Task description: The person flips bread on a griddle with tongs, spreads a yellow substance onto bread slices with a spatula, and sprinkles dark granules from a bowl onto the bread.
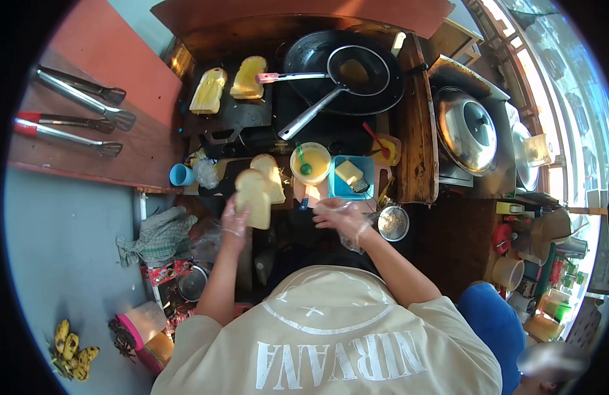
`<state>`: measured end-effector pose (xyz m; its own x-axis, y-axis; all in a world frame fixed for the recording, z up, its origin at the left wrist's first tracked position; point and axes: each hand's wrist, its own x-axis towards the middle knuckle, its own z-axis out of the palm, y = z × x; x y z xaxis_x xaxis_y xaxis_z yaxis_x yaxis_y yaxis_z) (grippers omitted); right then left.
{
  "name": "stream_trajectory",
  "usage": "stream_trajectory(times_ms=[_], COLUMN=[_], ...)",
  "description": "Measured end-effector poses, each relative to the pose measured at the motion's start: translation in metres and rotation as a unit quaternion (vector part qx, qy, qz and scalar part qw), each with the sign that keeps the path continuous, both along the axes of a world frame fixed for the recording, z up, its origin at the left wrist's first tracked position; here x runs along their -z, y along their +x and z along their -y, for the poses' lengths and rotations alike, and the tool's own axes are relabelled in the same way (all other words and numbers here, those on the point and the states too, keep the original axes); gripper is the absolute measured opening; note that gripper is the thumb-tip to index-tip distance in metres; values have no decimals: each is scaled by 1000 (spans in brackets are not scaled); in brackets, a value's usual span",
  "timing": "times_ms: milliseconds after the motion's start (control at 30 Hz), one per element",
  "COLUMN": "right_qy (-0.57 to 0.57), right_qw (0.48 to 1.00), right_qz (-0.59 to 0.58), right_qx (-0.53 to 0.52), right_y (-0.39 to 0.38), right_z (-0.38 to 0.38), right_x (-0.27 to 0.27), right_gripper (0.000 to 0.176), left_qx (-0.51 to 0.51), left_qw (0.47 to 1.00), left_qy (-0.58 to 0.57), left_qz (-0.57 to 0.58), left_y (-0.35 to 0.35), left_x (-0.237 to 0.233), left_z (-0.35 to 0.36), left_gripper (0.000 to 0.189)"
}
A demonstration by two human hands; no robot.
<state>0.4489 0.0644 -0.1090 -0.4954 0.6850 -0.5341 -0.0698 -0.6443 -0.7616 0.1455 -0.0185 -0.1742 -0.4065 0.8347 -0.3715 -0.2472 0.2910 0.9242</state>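
Observation:
My left hand [234, 220], in a clear plastic glove, grips a slice of white bread [254, 199] held up on edge. Behind it, another bread slice [271, 179] with yellow topping lies on the board. My right hand [344, 218], also gloved, hovers with loosely bent fingers apart and nothing visible in them. It is nearest to a blue tub [338, 193] holding a pale yellow block [350, 174] and a small dark grater-like piece [361, 185]. Beside the tub stands a white bowl [322, 176] of yellow spread with a green spoon [305, 166]. A blue handle [305, 197] sits below the bowl.
Two topped bread slices [207, 91] [249, 77] lie on the dark griddle [232, 118]. A black wok [304, 56] holds a strainer [330, 99]. Several tongs [87, 118] rest on the left shelf. A lidded pot [463, 128] stands right. A person in blue [492, 329] is at lower right.

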Motion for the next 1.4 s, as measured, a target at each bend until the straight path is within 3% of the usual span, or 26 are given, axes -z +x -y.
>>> stream_trajectory(times_ms=[133,167,233,267,333,367,433,467,567,600,633,700,800,867,933,967,1033,1133,1200,1267,1400], right_qy=[-13,21,39,11,-25,-23,-31,-67,-51,-115,-114,-161,-78,-115,-159,-170,-181,-112,-93,-71,29], right_qw=[974,958,935,922,910,909,919,930,928,900,901,858,883,860,832,817,798,805,816,825,854], right_qz=[61,141,158,172,221,221,226,178,197,86,82,-41,-132,-68,-7,12,29,121,107,135,135], right_qx=[217,248,314,347,349,354,321,315,313,412,410,485,444,492,531,551,574,570,560,544,502], right_y=[52,67,91,97,103,106,100,111,117,104,99,102,125,109,91,87,83,83,85,89,100], right_z=[-24,-33,-44,-52,-72,-80,-101,-114,-129,-131,-137,-145,-151,-157,-159,-159,-156,-144,-135,-125,-94], right_x=[-4,7,28,37,47,53,70,114,152,137,142,170,233,185,128,106,87,77,74,64,45], right_gripper=[24,20,18,18,16,16,18,20,21,20,20,20,18,18,18,17,18,19,22,23,28], left_qx=[-100,-86,-24,-10,43,46,3,-22,-21,-47,-49,-32,-10,13,82,116,200,322,389,431,477], left_qw=[994,996,978,979,899,899,815,815,843,837,835,852,836,830,745,732,714,623,611,555,520], left_qy=[3,4,-28,-23,-123,-118,-139,-131,-42,10,11,24,89,116,257,276,344,450,455,436,360], left_qz=[-37,-33,-205,-200,-418,-418,-563,-564,-535,-545,-548,-523,-542,-546,-610,-612,-577,-553,-518,-562,-610], left_y=[-56,-67,-74,-72,-65,-60,-45,-44,-72,-65,-68,-68,-47,-25,2,20,62,116,153,187,244], left_x=[52,72,100,105,82,67,25,10,7,-21,-40,-67,-102,-122,-145,-158,-186,-195,-198,-200,-200], left_z=[-9,-14,-27,-32,-42,-43,-42,-44,-51,-64,-75,-97,-126,-137,-141,-137,-129,-124,-136,-158,-203], left_gripper=[49,49,48,48,50,50,52,42,33,25,25,25,21,19,18,15,16,23,30,27,24])
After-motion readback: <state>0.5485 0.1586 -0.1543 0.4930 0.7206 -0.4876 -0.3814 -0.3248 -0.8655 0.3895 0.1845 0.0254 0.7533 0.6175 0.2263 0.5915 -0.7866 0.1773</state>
